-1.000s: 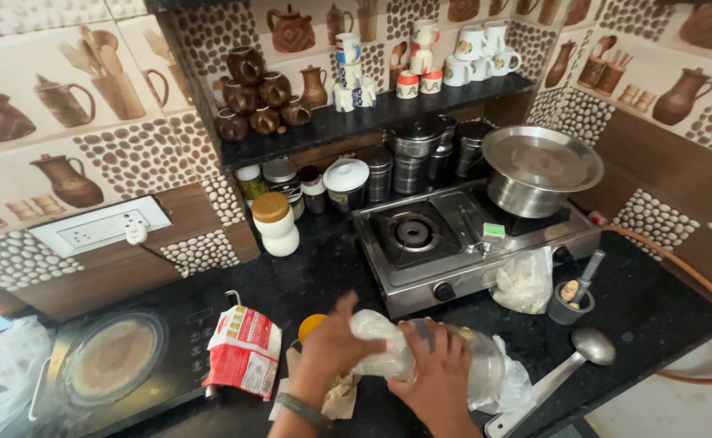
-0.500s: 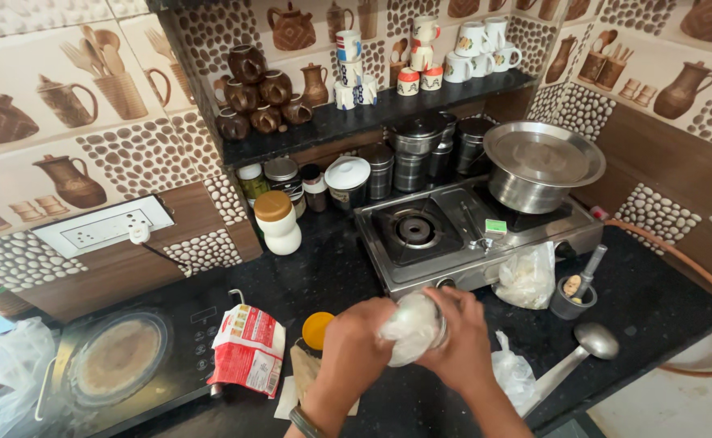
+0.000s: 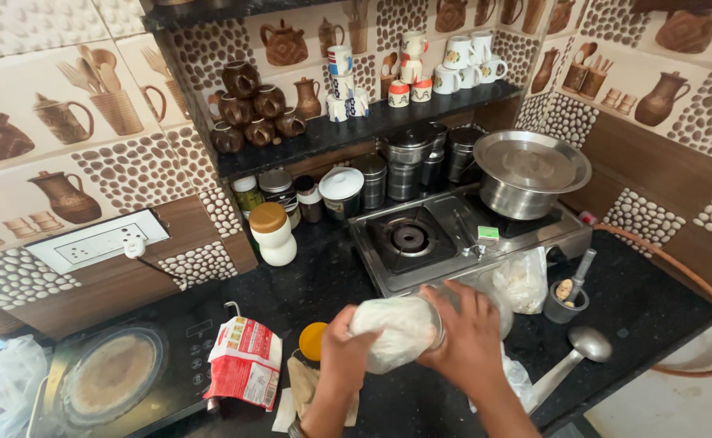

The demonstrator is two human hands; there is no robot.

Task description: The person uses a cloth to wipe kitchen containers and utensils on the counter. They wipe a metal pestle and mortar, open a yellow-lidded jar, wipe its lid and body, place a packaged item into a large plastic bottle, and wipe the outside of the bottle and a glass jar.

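White bag gripped between both hands.

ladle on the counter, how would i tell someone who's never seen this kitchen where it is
Start at the gas stove with the big steel pot. On the black counter in front of its right end lies the ladle, beyond the right hand. It is the only long-handled steel tool with a round bowl.

Walls tiled with pottery and pebble patterns, black stone counter set beneath, dark shelf fixed above, switch panel mounted on wood
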